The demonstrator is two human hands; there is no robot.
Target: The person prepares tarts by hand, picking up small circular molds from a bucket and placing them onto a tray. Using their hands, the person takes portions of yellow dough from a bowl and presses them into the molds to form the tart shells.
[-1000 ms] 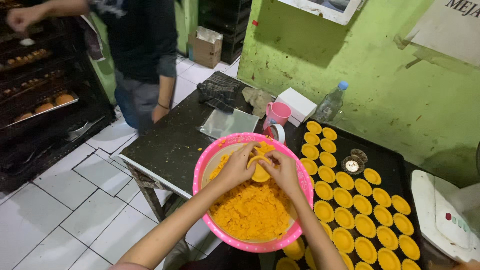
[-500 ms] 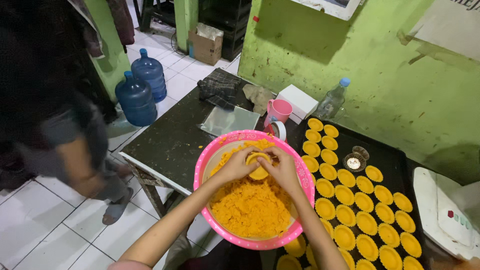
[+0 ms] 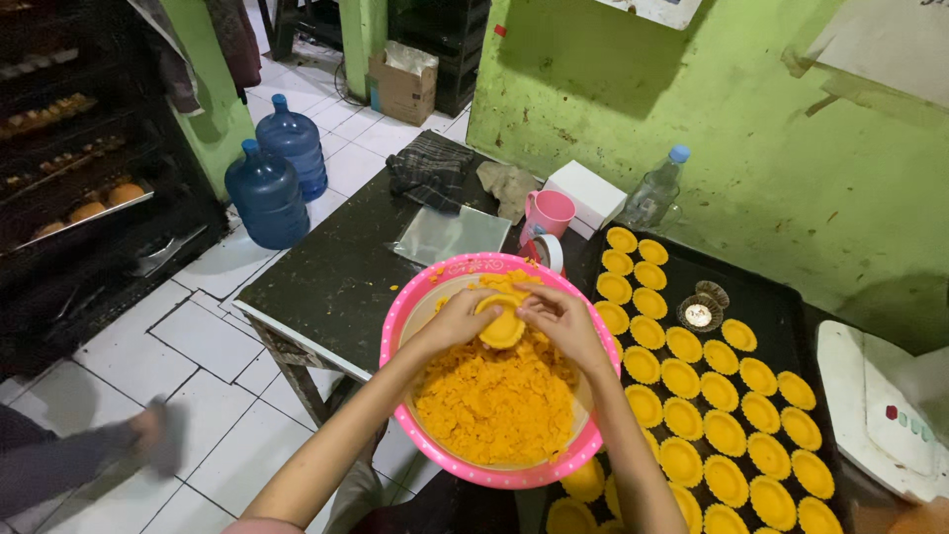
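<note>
dough-filled tart mould [image 3: 501,325] | yellow, round | held above pink basin [image 3: 415,297]

The single head camera is looking steeply down from above the person's chest, sitting close over the pink bowl [image 3: 499,376] and the dark desk [image 3: 336,277], facing forward toward the green wall [image 3: 751,129] beyond.

Both hands, left [image 3: 457,318] and right [image 3: 563,318], pressing a yellow tart mould [image 3: 501,323] between fingertips above a pink bowl [image 3: 415,307] of orange dough [image 3: 499,400]. Rows of filled moulds [image 3: 692,396] on a black tray [image 3: 781,307] just right, on the dark surface [image 3: 336,267].
</note>
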